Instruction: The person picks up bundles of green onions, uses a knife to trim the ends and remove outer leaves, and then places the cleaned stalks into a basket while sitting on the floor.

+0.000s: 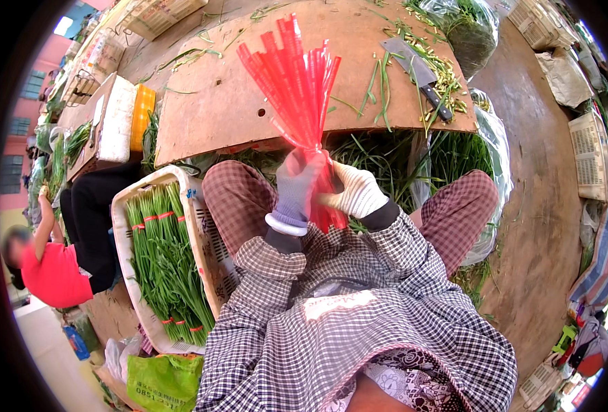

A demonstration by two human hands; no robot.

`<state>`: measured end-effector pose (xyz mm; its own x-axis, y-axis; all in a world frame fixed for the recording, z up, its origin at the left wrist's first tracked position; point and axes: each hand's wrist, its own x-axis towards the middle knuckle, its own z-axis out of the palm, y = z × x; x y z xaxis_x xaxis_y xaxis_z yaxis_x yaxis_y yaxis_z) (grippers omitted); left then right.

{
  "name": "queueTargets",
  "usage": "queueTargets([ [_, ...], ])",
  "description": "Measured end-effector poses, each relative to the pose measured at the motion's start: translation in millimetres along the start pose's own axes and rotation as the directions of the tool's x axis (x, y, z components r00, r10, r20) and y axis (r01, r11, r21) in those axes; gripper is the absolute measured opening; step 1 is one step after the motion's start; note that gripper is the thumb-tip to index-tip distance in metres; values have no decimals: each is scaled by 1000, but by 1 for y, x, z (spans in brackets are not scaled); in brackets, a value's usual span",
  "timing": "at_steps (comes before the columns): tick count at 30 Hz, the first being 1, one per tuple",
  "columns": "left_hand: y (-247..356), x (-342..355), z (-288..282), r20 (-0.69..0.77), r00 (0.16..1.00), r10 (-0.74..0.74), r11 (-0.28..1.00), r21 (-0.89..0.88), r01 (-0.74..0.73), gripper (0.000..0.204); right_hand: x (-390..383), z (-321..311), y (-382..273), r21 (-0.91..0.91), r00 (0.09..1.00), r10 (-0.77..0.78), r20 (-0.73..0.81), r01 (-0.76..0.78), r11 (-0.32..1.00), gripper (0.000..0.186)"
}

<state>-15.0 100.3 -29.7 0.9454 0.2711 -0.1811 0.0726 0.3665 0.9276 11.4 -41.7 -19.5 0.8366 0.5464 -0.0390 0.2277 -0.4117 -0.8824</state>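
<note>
A bundle of red plastic tape strips [297, 89] is held upright above my lap, its loose ends fanned out at the top. My left hand [298, 185], in a grey-purple glove, is closed around the bundle's gathered middle. Wearing a white glove, my right hand [356, 192] grips the same bundle from the right, just below. The shorter lower ends of the strips hang between and beneath both hands. Beyond them stands a wooden board [228, 103]. On its right side lies a cleaver [417, 75] with a black handle, beside chopped stem ends [448, 75].
A white plastic crate [211, 254] at my left holds chive bunches [170, 254] tied with red bands. Loose greens [372, 161] lie under the board's near edge. Bagged greens [462, 154] stand beside my right knee. Another person [56, 275] sits at the far left.
</note>
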Motion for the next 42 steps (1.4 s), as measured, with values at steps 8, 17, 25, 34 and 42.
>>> queueTargets([
  [8,-6,6,-6,-31,999,20,996,85,-18,25,3,-20,19,41,999,-9,34,8,999,44],
  [17,-16,-7,-25,-46,998,-33,945,324,46,32,10,10,23,-6,980,-98,172,101,995,52],
  [25,6,-42,-52,-108,987,-117,983,-154,100,40,9,42,-12,366,895,117,431,-292,884,23],
  [34,2,-82,-102,-89,993,-80,987,-144,67,42,12,69,-42,54,829,62,556,-111,992,25],
  [42,36,-136,-124,-263,957,-126,881,-472,-14,39,19,101,-87,46,773,-30,634,1,999,23],
])
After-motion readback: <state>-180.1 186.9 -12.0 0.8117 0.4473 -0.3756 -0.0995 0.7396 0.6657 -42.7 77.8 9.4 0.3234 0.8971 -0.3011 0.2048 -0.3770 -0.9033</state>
